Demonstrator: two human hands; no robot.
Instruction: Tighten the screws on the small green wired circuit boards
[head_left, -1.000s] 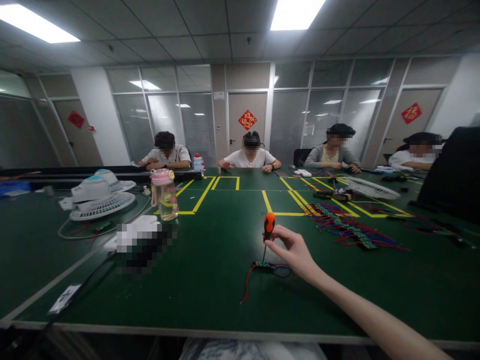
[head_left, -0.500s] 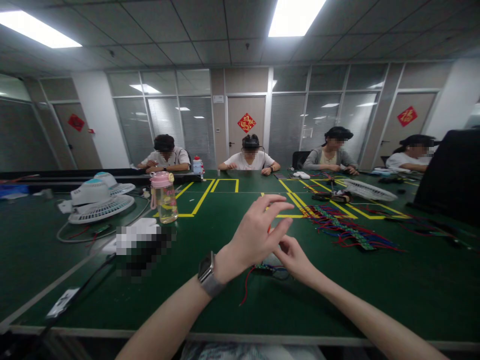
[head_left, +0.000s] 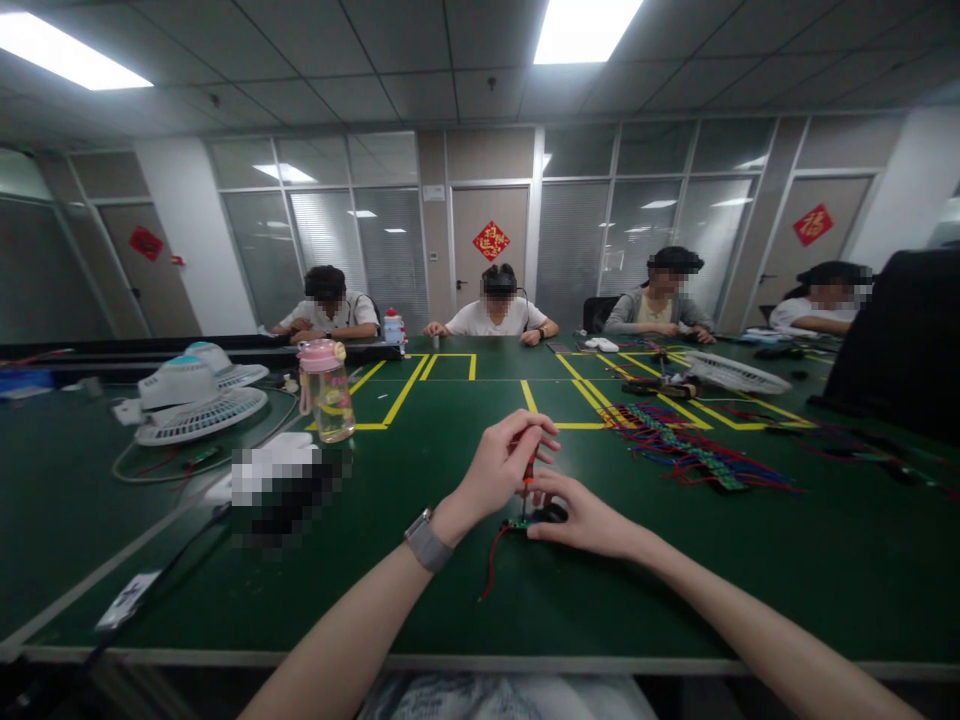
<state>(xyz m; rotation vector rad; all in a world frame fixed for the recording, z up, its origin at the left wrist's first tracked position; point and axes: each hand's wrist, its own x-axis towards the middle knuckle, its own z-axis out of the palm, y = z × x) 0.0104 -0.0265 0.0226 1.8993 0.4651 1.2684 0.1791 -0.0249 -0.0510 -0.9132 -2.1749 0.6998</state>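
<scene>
My left hand (head_left: 501, 462), with a watch on its wrist, is closed round the orange handle of a screwdriver (head_left: 529, 466) that stands upright on a small green circuit board (head_left: 517, 524). My right hand (head_left: 581, 512) lies low on the green table (head_left: 420, 560), its fingers pressed on the board and on a dark part beside it. A red wire (head_left: 491, 566) trails from the board toward me. Most of the screwdriver's handle is hidden by my left fingers.
A pink-lidded water bottle (head_left: 325, 390) and two white fans (head_left: 196, 395) stand at the left. A heap of coloured wires and boards (head_left: 686, 452) lies at the right. Several other people sit along the far side. A dark chair back (head_left: 904, 345) rises at the right.
The screwdriver passed from my right hand to my left, which came in from below and closed on the handle. My right hand dropped onto the board.
</scene>
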